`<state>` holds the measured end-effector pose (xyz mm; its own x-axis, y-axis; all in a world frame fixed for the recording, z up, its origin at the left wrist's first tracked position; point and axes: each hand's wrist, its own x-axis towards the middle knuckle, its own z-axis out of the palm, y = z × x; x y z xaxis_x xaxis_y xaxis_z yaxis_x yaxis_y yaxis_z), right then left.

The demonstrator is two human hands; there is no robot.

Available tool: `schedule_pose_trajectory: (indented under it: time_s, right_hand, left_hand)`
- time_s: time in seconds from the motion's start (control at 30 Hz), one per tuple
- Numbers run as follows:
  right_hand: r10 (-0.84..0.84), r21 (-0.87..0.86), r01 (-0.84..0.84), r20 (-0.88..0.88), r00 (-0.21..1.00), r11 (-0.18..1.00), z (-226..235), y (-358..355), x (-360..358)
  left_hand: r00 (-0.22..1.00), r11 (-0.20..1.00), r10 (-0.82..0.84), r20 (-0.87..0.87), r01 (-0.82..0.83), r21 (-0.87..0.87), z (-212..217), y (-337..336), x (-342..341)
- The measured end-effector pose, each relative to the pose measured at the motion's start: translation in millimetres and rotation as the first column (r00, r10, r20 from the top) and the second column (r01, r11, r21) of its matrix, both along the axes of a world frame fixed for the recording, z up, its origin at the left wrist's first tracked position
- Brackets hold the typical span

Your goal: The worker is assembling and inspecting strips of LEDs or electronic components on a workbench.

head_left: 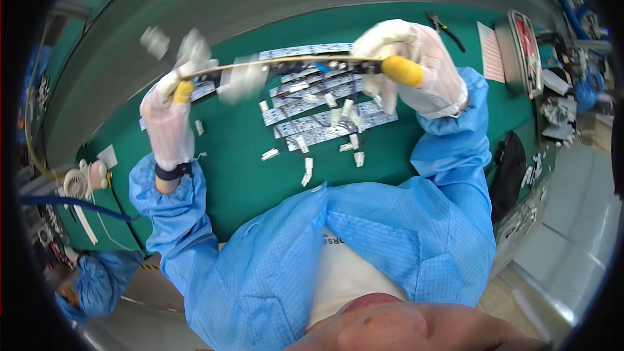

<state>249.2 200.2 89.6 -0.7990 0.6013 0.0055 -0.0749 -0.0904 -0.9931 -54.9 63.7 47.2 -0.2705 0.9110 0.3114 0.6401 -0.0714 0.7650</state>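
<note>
A long narrow circuit board (292, 60) is raised above the mat, seen nearly edge-on, with white connectors on wires hanging from it, smeared by motion. My left hand (170, 101), in a white glove with yellow fingertips, grips its left end. The other end is pinched in my right hand (413, 58), gloved the same way, with a yellow thumb tip on the board's edge. Under it, several similar white LED-type boards (328, 129) lie in rows on the green mat (237, 140). Short dark wires with white plugs (307, 170) run from them. The raised board partly hides these rows.
Pliers (445, 31) lie at the far right, near a printed sheet (491, 52) and a metal box (521, 52). A black cloth-like item (509, 175) rests at the right edge. At left stands a small fan (76, 183). Another person's blue sleeve (107, 279) shows lower left.
</note>
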Motion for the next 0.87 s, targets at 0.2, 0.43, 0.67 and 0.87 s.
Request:
schedule_pose_trajectory:
  time_s: [0.2,0.43,0.67,0.87]
  right_hand:
    - [-0.008,-0.020,0.006,-0.078,0.997,1.000,-19,12,6]
    - [0.026,-0.320,-0.061,-0.110,0.994,0.946,-28,21,10]
    - [-0.106,-0.128,0.102,-0.021,0.994,0.986,-19,11,-11]
    - [-0.051,0.131,0.038,0.103,0.993,0.991,-22,14,-15]
  left_hand:
    - [0.951,0.998,0.050,0.305,-0.057,0.016,0,2,15]
    - [0.935,0.989,-0.143,0.324,0.126,0.073,1,-2,5]
    - [0.454,0.902,-0.421,0.785,0.297,0.312,3,-2,13]
    - [0.836,0.994,-0.060,0.545,0.098,-0.041,28,-7,-24]
